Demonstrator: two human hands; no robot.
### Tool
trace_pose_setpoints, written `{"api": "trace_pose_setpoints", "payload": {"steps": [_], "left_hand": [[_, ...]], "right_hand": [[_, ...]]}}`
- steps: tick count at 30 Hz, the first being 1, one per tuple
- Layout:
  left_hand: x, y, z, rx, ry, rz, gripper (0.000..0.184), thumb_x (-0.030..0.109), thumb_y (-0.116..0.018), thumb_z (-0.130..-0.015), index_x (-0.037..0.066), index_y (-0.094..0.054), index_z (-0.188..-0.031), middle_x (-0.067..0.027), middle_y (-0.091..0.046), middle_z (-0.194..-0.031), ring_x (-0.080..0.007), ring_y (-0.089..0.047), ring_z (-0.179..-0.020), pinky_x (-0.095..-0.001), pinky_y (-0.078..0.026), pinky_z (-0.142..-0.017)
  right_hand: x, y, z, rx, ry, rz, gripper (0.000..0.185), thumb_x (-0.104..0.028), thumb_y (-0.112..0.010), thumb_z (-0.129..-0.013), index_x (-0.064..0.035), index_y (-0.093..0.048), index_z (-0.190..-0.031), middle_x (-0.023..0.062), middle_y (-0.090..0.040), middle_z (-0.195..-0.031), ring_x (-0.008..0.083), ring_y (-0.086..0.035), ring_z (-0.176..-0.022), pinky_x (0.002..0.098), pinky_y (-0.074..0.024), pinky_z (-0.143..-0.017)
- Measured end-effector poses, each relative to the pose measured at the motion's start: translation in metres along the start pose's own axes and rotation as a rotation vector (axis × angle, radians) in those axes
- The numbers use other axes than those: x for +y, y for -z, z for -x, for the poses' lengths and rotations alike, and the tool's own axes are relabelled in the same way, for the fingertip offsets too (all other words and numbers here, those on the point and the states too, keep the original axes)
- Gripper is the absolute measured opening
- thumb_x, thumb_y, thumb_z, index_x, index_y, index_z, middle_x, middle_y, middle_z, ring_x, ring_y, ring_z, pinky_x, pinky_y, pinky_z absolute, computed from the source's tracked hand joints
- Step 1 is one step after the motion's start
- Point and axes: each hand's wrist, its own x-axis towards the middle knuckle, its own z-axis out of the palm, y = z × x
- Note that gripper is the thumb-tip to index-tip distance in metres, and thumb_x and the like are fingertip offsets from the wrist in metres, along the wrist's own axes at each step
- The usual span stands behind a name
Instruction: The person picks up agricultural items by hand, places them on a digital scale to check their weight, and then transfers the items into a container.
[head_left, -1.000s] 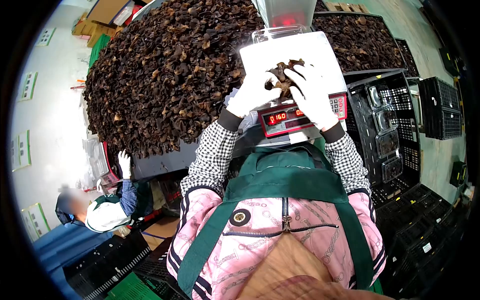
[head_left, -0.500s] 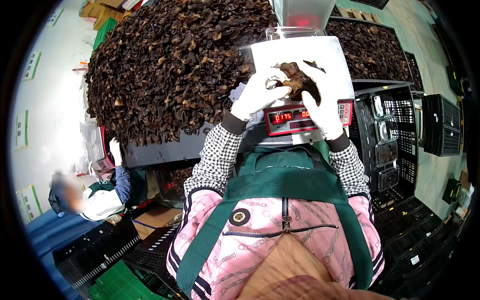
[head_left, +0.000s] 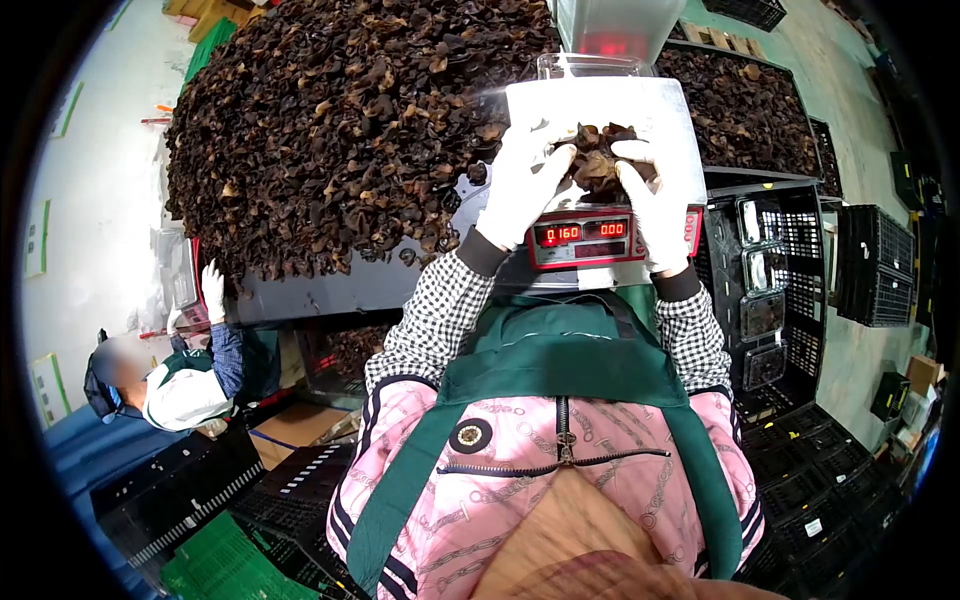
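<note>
A small heap of dark brown wood ear mushrooms (head_left: 598, 172) sits over the white plate of a digital scale (head_left: 655, 110). My left hand (head_left: 522, 195), in a white glove, presses the heap from the left, its thumb against the pieces. From the right, my gloved right hand (head_left: 648, 195) closes on the same heap with thumb and fingers. Any tray under the mushrooms is hidden by glare and my hands. The scale's red-framed display (head_left: 582, 233) reads 0.160 and 0.00. A huge pile of loose wood ear mushrooms (head_left: 340, 130) covers the table to the left.
Behind the scale stand clear plastic containers (head_left: 610, 30). More mushrooms fill a crate (head_left: 745, 105) at the right rear. A black crate (head_left: 810, 290) on my right holds several clear packed boxes (head_left: 765, 315). A co-worker (head_left: 190, 385) works at the far left; stacked crates (head_left: 880, 265) stand right.
The reading has dropped from 0.175 to 0.160. My left fingers have moved from above the heap to its left side, and my right fingers have closed in on it.
</note>
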Motion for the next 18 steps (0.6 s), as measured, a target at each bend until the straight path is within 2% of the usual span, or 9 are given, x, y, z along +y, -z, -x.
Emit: {"api": "trace_pose_setpoints", "payload": {"steps": [1, 2, 4, 5, 11, 12, 14, 15, 18], "left_hand": [[0.014, 0.005, -0.001, -0.127, 0.134, 0.063, 0.036, 0.006, -0.069, -0.091, 0.001, -0.063, -0.125, -0.0106, -0.066, -0.112, -0.0141, -0.066, -0.094, -0.0295, -0.057, -0.081], [0.020, 0.004, 0.001, -0.201, 0.103, 0.040, 0.039, 0.008, -0.073, -0.088, 0.001, -0.064, -0.125, -0.0110, -0.068, -0.110, -0.0122, -0.067, -0.085, -0.0262, -0.058, -0.075], [0.020, -0.004, 0.005, -0.153, -0.294, -0.148, 0.043, 0.009, -0.076, -0.086, 0.000, -0.063, -0.126, -0.0118, -0.069, -0.111, -0.0110, -0.067, -0.081, -0.0232, -0.056, -0.071], [0.023, -0.002, 0.012, -0.224, -0.055, -0.169, 0.042, 0.009, -0.077, -0.085, -0.001, -0.065, -0.124, -0.0131, -0.069, -0.116, -0.0125, -0.068, -0.088, -0.0238, -0.056, -0.075], [0.017, -0.001, 0.028, -0.129, -0.065, 0.006, 0.030, 0.006, -0.072, -0.089, -0.002, -0.067, -0.117, -0.0110, -0.072, -0.106, -0.0137, -0.068, -0.093, -0.0258, -0.055, -0.078], [0.017, 0.001, 0.031, -0.121, -0.062, -0.023, 0.025, 0.003, -0.070, -0.089, -0.002, -0.068, -0.114, -0.0106, -0.072, -0.104, -0.0139, -0.068, -0.092, -0.0268, -0.055, -0.080], [0.019, 0.014, 0.037, -0.149, -0.246, -0.220, 0.020, 0.001, -0.068, -0.089, -0.003, -0.069, -0.109, -0.0104, -0.071, -0.101, -0.0139, -0.068, -0.091, -0.0267, -0.054, -0.080], [0.019, 0.017, 0.040, -0.100, -0.128, -0.122, 0.018, 0.001, -0.067, -0.089, -0.003, -0.069, -0.106, -0.0108, -0.071, -0.098, -0.0143, -0.068, -0.088, -0.0265, -0.054, -0.078], [0.009, 0.040, 0.065, -0.014, -0.040, -0.109, 0.014, 0.003, -0.067, -0.088, -0.002, -0.069, -0.101, -0.0114, -0.070, -0.092, -0.0182, -0.068, -0.079, -0.0274, -0.053, -0.070]], "right_hand": [[-0.002, -0.001, 0.001, 0.011, 0.008, -0.001, 0.025, -0.001, -0.063, -0.094, -0.0019, -0.063, -0.119, 0.0077, -0.065, -0.112, 0.0143, -0.063, -0.100, 0.0289, -0.0502, -0.091], [-0.005, -0.002, 0.002, 0.021, 0.016, -0.003, 0.025, -0.001, -0.063, -0.094, -0.0016, -0.062, -0.119, 0.0080, -0.066, -0.112, 0.0142, -0.063, -0.099, 0.0288, -0.0506, -0.091], [-0.015, -0.008, 0.006, 0.045, 0.014, -0.010, 0.026, 0.000, -0.063, -0.093, -0.0011, -0.062, -0.119, 0.0085, -0.066, -0.111, 0.0140, -0.064, -0.098, 0.0281, -0.0514, -0.089], [-0.023, -0.012, 0.009, 0.061, 0.004, -0.014, 0.026, 0.000, -0.063, -0.093, -0.0008, -0.062, -0.119, 0.0086, -0.066, -0.111, 0.0139, -0.064, -0.098, 0.0277, -0.0519, -0.088], [-0.034, -0.026, 0.025, 0.105, -0.031, -0.010, 0.029, 0.004, -0.065, -0.091, 0.0005, -0.061, -0.120, 0.0099, -0.067, -0.113, 0.0143, -0.065, -0.099, 0.0277, -0.0529, -0.090], [-0.026, -0.027, 0.026, 0.088, 0.047, 0.044, 0.028, 0.004, -0.064, -0.091, 0.0006, -0.061, -0.119, 0.0096, -0.066, -0.113, 0.0147, -0.064, -0.099, 0.0285, -0.0530, -0.090], [-0.031, -0.035, 0.032, 0.060, 0.039, 0.034, 0.027, 0.004, -0.064, -0.091, 0.0007, -0.061, -0.118, 0.0094, -0.066, -0.112, 0.0149, -0.064, -0.099, 0.0291, -0.0529, -0.089], [-0.025, -0.040, 0.036, 0.040, 0.017, 0.067, 0.026, 0.003, -0.064, -0.091, 0.0009, -0.061, -0.116, 0.0095, -0.066, -0.112, 0.0146, -0.064, -0.099, 0.0286, -0.0525, -0.088], [-0.008, -0.060, 0.055, -0.098, 0.010, 0.083, 0.026, 0.001, -0.065, -0.089, 0.0007, -0.060, -0.114, 0.0098, -0.065, -0.107, 0.0158, -0.064, -0.094, 0.0300, -0.0515, -0.085]]}}
